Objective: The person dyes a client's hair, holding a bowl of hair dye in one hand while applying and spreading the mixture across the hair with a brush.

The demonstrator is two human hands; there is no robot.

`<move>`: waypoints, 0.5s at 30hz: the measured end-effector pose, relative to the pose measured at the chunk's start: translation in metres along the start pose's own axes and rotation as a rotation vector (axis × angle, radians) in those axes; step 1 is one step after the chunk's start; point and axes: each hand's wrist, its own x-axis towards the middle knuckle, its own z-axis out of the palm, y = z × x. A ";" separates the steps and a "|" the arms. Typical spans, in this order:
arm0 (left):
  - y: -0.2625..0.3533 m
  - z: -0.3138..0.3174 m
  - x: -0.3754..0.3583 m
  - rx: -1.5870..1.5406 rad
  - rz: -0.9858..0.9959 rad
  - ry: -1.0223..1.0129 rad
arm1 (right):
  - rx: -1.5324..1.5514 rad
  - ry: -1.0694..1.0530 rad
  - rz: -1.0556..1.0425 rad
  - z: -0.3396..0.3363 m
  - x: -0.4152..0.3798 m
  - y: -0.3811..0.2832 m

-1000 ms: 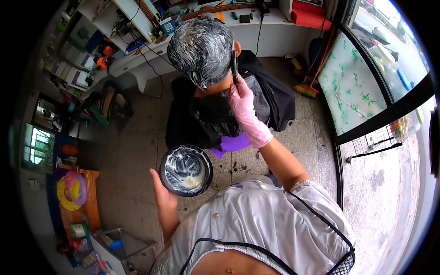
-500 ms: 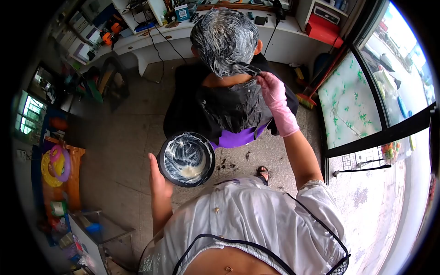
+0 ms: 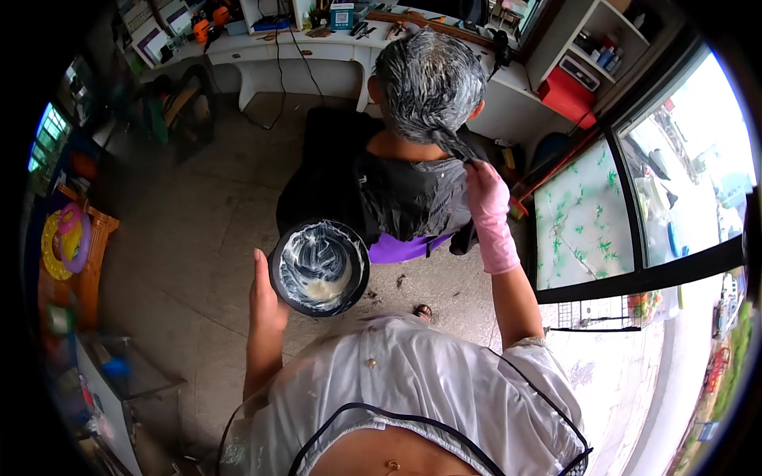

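My bare left hand (image 3: 268, 297) holds a black bowl (image 3: 361, 279) from its left side, with the fingers hidden beneath it. White cream coats the bowl's inside and pools near its bottom. My right hand (image 3: 486, 190), in a pink glove, is closed on the handle end of a dark brush (image 3: 454, 144) at the nape of a seated person. White cream covers this person's hair (image 3: 431, 83). Over the shoulders lies a black cape (image 3: 401, 194) with a purple edge (image 3: 405, 249).
A white counter (image 3: 317, 50) with small items and cords runs behind the seated person. At right stand a red box (image 3: 567, 97) and a glass door with a leaf pattern (image 3: 583, 214). A metal-framed cart (image 3: 139, 381) is at lower left.
The view has turned, so the seated person appears further right and lower. My right hand has moved down slightly from the nape, still on the brush. The bowl stays in my left hand.
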 end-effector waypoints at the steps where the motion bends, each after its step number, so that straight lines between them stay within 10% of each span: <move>1: -0.003 -0.003 0.001 -0.022 -0.004 -0.012 | 0.041 0.000 0.045 -0.002 -0.004 0.002; 15: -0.007 -0.007 0.001 -0.078 0.000 -0.002 | -0.072 -0.115 -0.063 -0.004 0.001 -0.051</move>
